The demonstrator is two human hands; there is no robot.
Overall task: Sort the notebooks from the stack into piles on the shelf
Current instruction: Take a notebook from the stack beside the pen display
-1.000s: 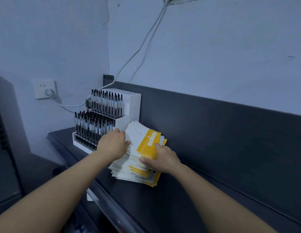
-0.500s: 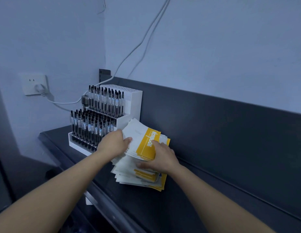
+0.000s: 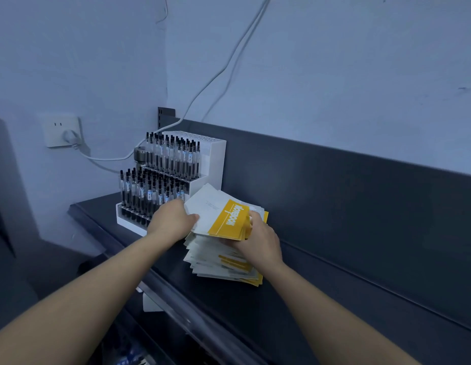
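While the left hand [image 3: 172, 223] and right hand [image 3: 259, 239] each pinch an edge of the top notebooks [image 3: 216, 216], the stack [image 3: 224, 262] sits on the shelf [image 3: 321, 299] beside the pen rack [image 3: 174, 175].
Lifting level should stop loose ones sliding off.

Head view, down onto near shelf [image 3: 295, 299]

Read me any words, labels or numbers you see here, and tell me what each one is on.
"Notebook", apparently: white letters running sideways on the yellow band of the top notebook.
Fine print on its white part: too small to read.
Labels on the pens: too small to read.
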